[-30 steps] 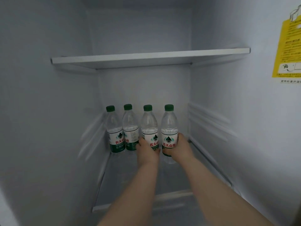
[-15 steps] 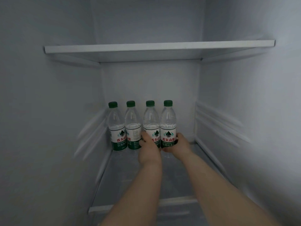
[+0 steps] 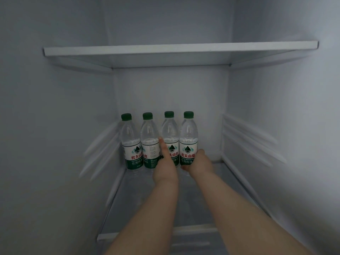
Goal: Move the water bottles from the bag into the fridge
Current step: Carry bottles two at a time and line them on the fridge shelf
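Several clear water bottles with green caps and green-white labels stand upright in a row at the back of the fridge shelf [image 3: 211, 196]. My left hand [image 3: 165, 170] wraps the lower part of the third bottle from the left [image 3: 170, 129], with its thumb pointing up between that bottle and the second bottle [image 3: 149, 137]. My right hand [image 3: 200, 162] grips the lower right side of the rightmost bottle [image 3: 188, 133]. The leftmost bottle [image 3: 129, 138] stands free beside the left wall. No bag is in view.
A white upper shelf [image 3: 180, 49] spans the fridge above the bottles. Ribbed rails line the left wall [image 3: 103, 153] and the right wall [image 3: 246, 140]. The shelf's front edge [image 3: 195, 231] lies below my forearms.
Both hands stay on the two right-hand bottles at the back of the shelf. My left thumb has lifted and now points straight up. The view has shifted slightly.
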